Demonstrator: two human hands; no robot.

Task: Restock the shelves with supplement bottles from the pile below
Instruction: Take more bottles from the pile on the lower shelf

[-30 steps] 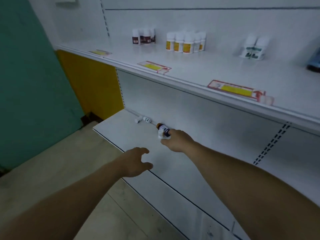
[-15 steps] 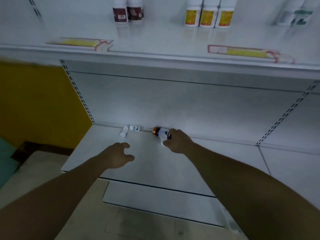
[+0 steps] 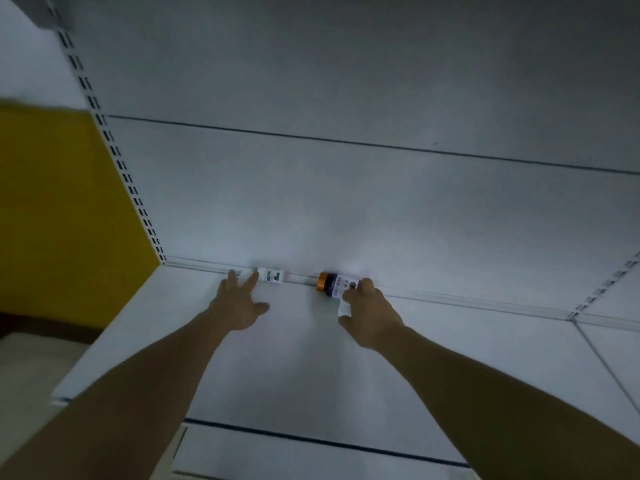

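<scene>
A small bottle with an orange cap and purple label (image 3: 333,284) lies on its side at the back of the low white shelf (image 3: 294,362); my right hand (image 3: 372,315) grips its bottom end. A small white object (image 3: 345,308) also shows under that hand's fingers. To the left, a white bottle with a green mark (image 3: 273,274) lies on its side against the back panel. My left hand (image 3: 239,304) is stretched out with fingers spread, its fingertips touching that white bottle. Another white bottle is mostly hidden behind those fingers.
The grey back panel (image 3: 346,202) rises straight behind the bottles. A slotted upright (image 3: 128,181) and a yellow side panel (image 3: 62,209) close off the left. The shelf's front edge (image 3: 311,441) runs below my arms, with pale floor (image 3: 31,362) at the lower left.
My left hand has reached forward from mid-shelf to the white bottles at the back. The view has dropped, so the upper shelf is out of sight. My right hand still holds the orange-capped bottle.
</scene>
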